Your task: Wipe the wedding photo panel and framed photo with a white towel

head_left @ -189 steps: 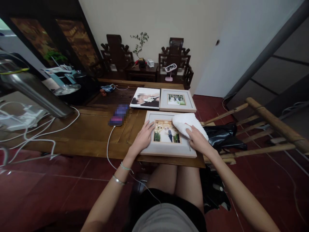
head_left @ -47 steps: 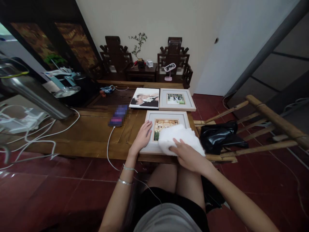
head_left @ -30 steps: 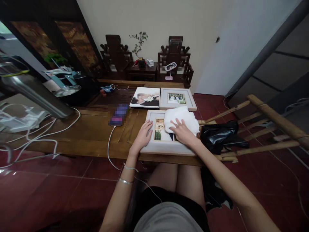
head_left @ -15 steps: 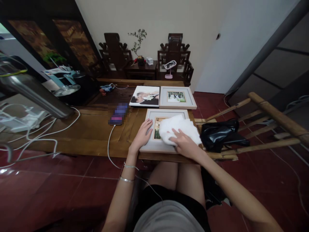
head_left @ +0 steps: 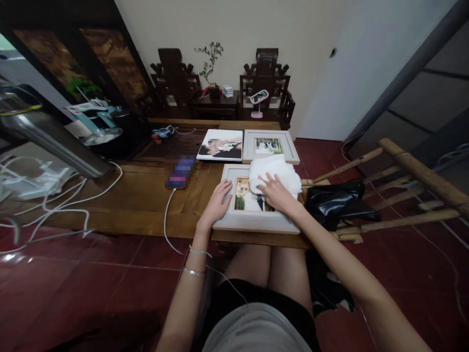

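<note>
A pale wooden picture frame with a photo lies flat at the near edge of the wooden table. My left hand rests flat on the frame's left border, fingers stretched out. My right hand presses a white cloth against the upper right part of the frame's glass, fingers spread on the cloth.
Behind the frame lie a frameless photo print and a second framed photo. A phone on a white cable lies to the left. A black bag sits on bamboo poles at right. Cables trail at left.
My right hand has slid the cloth back and forth over the glass; since half a second ago it moved from the lower part up toward the far right corner. The left hand stayed put.
</note>
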